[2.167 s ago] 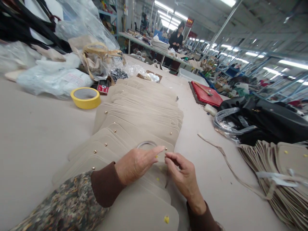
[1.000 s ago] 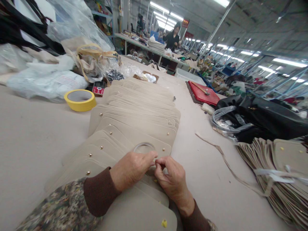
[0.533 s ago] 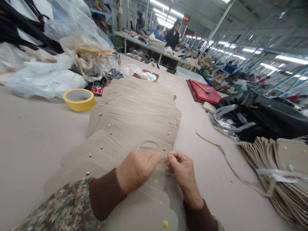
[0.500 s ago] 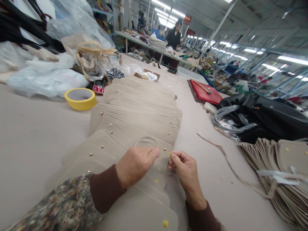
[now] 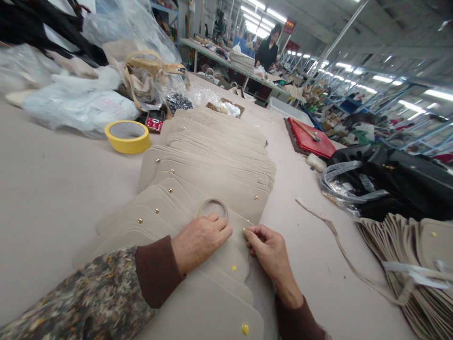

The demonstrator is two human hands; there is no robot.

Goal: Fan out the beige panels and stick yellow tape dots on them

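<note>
A long overlapping row of beige leather pieces with small brass studs lies on the table. My left hand rests flat on one piece, fingers spread, its fingertips touching a thin ring. My right hand is closed in a pinch at a brass stud on the same piece. What the pinch holds is too small to make out. Nearer pieces carry small yellow bits.
A yellow tape roll and plastic bags lie at the left. A red board, black bags, a loose strap and another beige stack lie at the right. A person stands at a far table.
My left hand has spread flat onto the piece by the ring. My right hand moved its pinch down to the stud on the piece. The view shifted slightly.
</note>
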